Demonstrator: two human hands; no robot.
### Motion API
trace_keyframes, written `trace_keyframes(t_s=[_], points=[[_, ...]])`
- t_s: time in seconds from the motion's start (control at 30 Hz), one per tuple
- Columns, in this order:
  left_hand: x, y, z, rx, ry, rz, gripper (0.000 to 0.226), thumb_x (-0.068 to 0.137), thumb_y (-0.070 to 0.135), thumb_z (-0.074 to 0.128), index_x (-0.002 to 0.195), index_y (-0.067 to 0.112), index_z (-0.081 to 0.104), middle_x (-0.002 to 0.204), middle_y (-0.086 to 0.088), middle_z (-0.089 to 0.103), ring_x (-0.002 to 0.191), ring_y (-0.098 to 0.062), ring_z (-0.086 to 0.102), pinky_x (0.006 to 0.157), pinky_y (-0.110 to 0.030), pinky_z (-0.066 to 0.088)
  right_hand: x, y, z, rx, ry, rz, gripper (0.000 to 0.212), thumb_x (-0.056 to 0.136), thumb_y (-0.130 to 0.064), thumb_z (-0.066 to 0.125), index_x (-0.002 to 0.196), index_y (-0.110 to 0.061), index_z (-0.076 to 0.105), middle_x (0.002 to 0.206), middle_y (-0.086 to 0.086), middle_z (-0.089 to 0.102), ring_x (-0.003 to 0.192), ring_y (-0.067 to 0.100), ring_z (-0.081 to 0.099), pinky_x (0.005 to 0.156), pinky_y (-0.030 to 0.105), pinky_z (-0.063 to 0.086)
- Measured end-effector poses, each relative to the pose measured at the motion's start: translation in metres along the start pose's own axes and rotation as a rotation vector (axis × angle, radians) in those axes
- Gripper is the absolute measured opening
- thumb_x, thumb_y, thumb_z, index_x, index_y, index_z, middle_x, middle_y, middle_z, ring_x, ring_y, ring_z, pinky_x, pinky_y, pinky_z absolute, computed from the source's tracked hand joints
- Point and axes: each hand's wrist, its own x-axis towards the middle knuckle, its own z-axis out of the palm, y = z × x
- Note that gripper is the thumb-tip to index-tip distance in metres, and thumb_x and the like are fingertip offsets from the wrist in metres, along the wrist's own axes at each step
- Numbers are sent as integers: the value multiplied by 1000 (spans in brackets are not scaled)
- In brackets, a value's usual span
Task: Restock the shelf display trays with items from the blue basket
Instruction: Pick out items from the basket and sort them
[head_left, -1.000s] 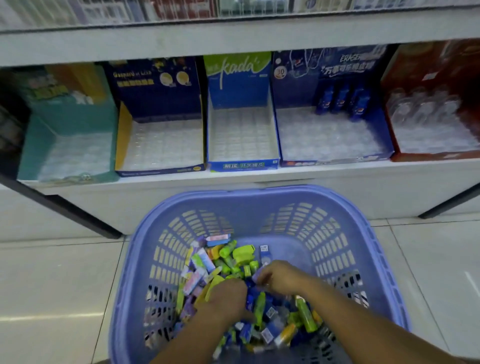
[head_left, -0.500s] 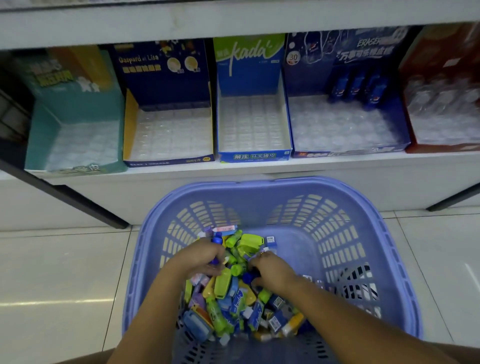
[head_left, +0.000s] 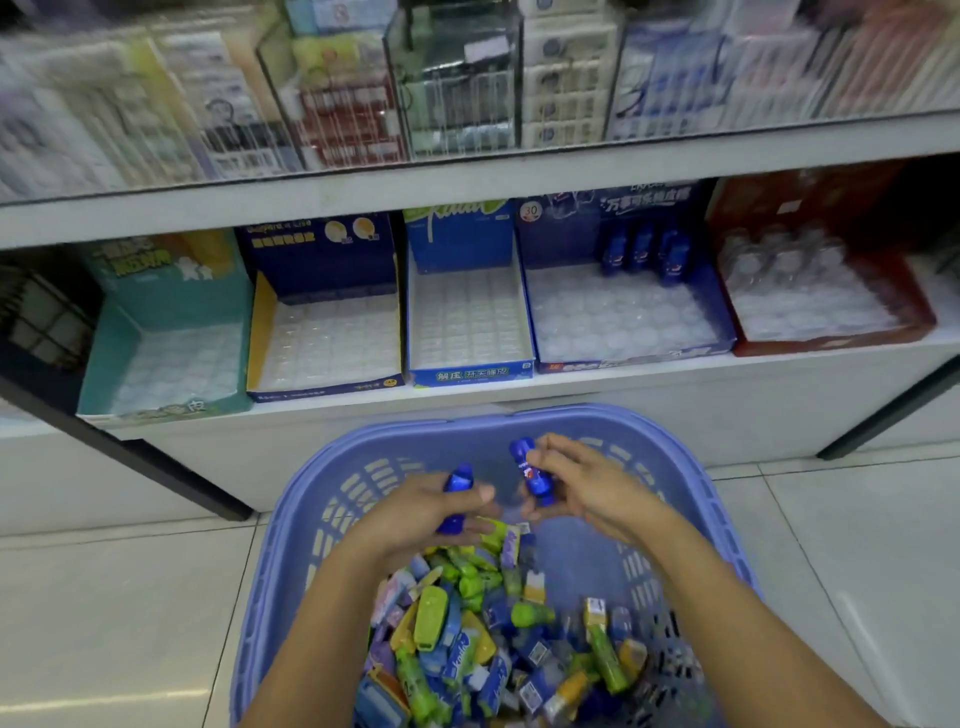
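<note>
Over the far half of the blue basket (head_left: 519, 415), our left hand (head_left: 415, 514) curls round a small blue bottle (head_left: 458, 486), whose cap pokes up above the thumb. Just to its right, our right hand (head_left: 589, 488) pinches a second blue bottle (head_left: 535, 475) between thumb and fingers, tilted with its cap leaning away from us. The two hands are near each other but do not touch.

Below our wrists lies the pile of items (head_left: 488, 639), a jumble of green, yellow, blue and purple packets on the basket floor.

Beyond our hands, display trays sit side by side on the shelf (head_left: 649, 382). Ahead and to the right of our right hand is the dark blue tray (head_left: 623, 362), where matching bottles (head_left: 644, 252) stand at the back behind a clear dimpled insert. Straight ahead of our left hand is the narrow blue tray (head_left: 470, 374).
</note>
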Motion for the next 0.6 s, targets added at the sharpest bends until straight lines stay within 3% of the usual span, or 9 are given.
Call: trace_keyframes(t_s=[0.1,0.2,0.3,0.43,0.6], points=[[-6,27,26,-154,-49,140,38,77,30,67,108,8,66,98,-11,74,79,-14,71,64,-21,55,-26,-37,-14,-261,-51,-146,16,89,-7,59,104,-8,63,70,1,60,56,10,55,55,18,47],[-10,44,51,-185,-89,209,36,70,31,68,99,10,70,93,-12,74,68,-11,69,58,-19,53,-43,-64,-25,-418,-29,-233,20,80,-2,69,100,-7,66,72,0,61,57,3,52,54,15,45],[-7,57,70,-256,-72,242,31,66,33,69,88,10,73,80,-10,74,57,-9,65,50,-17,50,-52,-80,-32,-299,75,-316,18,78,-2,69,93,-7,62,70,3,63,56,5,57,54,17,48],[5,78,88,-391,-101,243,34,68,33,67,91,8,73,75,-10,72,51,-8,61,44,-17,48,-55,-94,-44,-14,220,-407,20,79,-11,65,96,-1,65,76,7,69,64,11,65,62,18,53],[28,106,110,-355,-97,271,26,86,28,60,99,8,69,74,-9,72,51,-8,60,46,-18,49,-46,-113,-63,13,387,-444,14,81,-10,68,91,-1,68,75,8,71,65,14,65,64,21,54]])
